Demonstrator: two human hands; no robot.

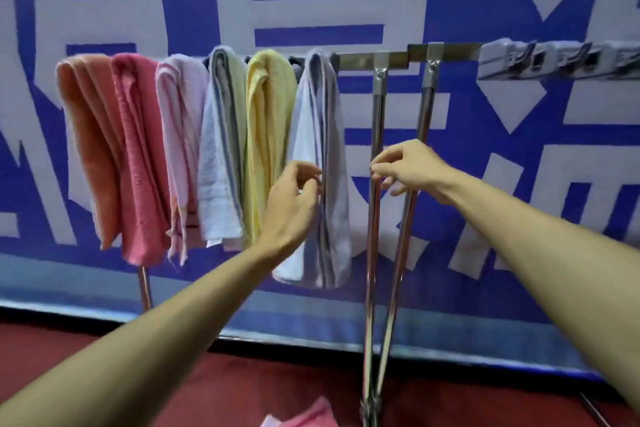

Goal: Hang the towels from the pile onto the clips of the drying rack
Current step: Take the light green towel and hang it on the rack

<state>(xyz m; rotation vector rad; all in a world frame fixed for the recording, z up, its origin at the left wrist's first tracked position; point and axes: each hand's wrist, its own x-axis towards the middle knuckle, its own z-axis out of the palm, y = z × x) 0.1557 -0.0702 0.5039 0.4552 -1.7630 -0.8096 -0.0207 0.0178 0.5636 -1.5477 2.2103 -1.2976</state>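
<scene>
Now left hand [294,198] pinches front fold of lavender towel [325,149], rightmost of six on rack, long axis straight down from bar. Right hand [405,166] loosely curled, empty, just in front of rack leg [375,135]. Next pink towel [301,414] lies low between my forearms, below left hand. Free clips [540,59] sit up and right, nearer right hand. Likely grab goes down, then hang goes up-right.

Both bare forearms reach forward and up from the lower corners of the view, the left hand [294,199] pinching the edge of the grey towel [325,121] between thumb and curled fingers, the right hand [407,168] palm down, fingers loosely bent, holding nothing.
</scene>
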